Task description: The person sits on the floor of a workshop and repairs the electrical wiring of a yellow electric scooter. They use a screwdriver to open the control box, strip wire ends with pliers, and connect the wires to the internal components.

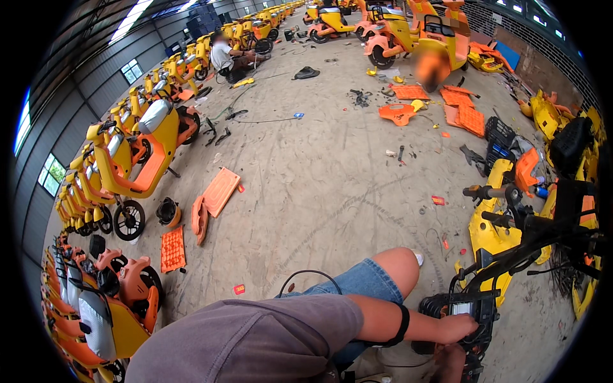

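Observation:
My left hand [458,327], on the arm with a black band, rests at the black frame [488,313] of a stripped scooter. Its fingers are curled in, and whatever they grip is hidden. Just below it my right hand [451,362] reaches into the same part; its fingers are out of sight. A pale rectangular piece [461,309] sits in the black housing beside my left hand. Bare black handlebars [511,210] rise from the frame at the right. My bent left knee [397,271] is beside the frame.
Yellow body panels [491,236] lie beyond the frame, with a loose heap at the right. Yellow-orange scooters [143,150] line the left side. Orange panels [220,191] and a black-lined bucket [168,212] stand on the concrete. Another person [223,54] sits far off.

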Action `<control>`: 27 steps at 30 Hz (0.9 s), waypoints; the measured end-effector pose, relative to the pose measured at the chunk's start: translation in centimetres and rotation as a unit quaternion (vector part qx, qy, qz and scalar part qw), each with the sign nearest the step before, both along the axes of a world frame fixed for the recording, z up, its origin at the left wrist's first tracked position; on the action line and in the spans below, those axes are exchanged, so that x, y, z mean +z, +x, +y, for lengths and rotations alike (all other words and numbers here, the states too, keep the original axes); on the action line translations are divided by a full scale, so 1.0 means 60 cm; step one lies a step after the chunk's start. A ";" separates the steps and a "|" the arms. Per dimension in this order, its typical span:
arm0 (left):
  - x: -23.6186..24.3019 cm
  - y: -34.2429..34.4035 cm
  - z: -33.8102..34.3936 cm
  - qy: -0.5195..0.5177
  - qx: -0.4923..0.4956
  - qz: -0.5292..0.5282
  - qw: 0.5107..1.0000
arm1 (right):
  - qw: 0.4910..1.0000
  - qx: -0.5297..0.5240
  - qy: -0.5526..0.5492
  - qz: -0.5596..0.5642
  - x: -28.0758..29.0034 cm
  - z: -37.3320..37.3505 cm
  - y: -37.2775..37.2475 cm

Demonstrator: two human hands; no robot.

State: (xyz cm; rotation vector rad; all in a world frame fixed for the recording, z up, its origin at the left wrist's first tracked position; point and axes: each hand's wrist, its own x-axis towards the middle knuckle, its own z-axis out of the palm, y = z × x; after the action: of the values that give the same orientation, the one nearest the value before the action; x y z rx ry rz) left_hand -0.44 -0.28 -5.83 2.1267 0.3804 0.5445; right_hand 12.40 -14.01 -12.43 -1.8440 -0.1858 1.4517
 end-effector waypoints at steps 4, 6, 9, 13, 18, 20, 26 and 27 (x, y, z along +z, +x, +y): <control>-0.022 0.007 0.001 0.075 -0.016 0.123 0.989 | 1.000 -0.008 -0.019 -0.016 -0.016 -0.008 0.007; -0.053 0.017 -0.006 0.091 0.011 0.111 0.990 | 1.000 -0.025 -0.013 -0.009 -0.015 -0.007 0.005; -0.061 0.016 -0.009 0.108 0.004 0.110 0.988 | 0.997 -0.073 0.011 0.000 -0.019 -0.019 0.009; -0.060 0.012 -0.006 0.099 -0.015 0.120 0.988 | 0.986 -0.150 0.064 0.031 -0.006 -0.023 -0.001; -0.053 0.032 -0.012 0.126 -0.055 0.107 0.985 | 0.974 -0.216 0.064 0.032 0.053 -0.022 -0.017; -0.055 0.009 -0.002 0.125 -0.038 0.116 0.985 | 0.972 -0.220 0.056 0.064 0.015 -0.004 -0.005; -0.052 0.015 -0.003 0.125 -0.059 0.097 0.986 | 0.943 -0.301 0.082 0.119 -0.047 -0.001 0.030; -0.051 0.014 -0.003 0.125 -0.061 0.097 0.986 | 0.939 -0.306 0.086 0.129 -0.054 0.002 0.032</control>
State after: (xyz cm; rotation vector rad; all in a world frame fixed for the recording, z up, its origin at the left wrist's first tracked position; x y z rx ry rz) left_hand 0.37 -0.45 -8.90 2.4375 0.3000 0.3291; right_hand 14.32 -13.90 -15.66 -1.3758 0.3543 1.1661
